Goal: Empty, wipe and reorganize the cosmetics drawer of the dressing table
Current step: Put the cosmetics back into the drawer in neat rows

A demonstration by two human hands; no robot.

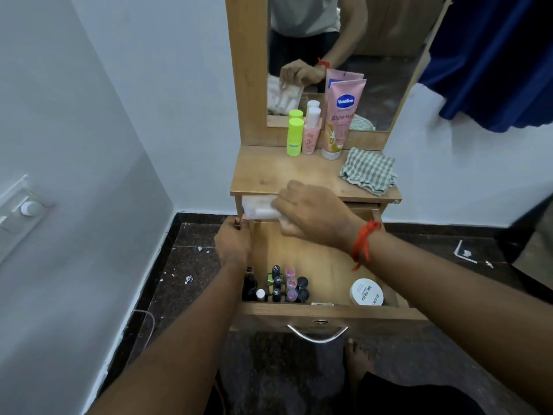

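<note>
White plastic packet (257, 208) | judged light, soft, slippery | right hand (311, 211) clasped its end | left hand (233, 241) gripped drawer (374, 313) side

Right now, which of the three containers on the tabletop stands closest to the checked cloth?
The tall pink Vaseline tube, rightmost; the lime-green stick and small pink bottle stand further left.

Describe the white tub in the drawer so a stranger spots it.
Find the open drawer under the tabletop. In its front right corner sits the white tub. It is wide, round and flat-lidded, unlike the slim bottles clustered front left.
</note>
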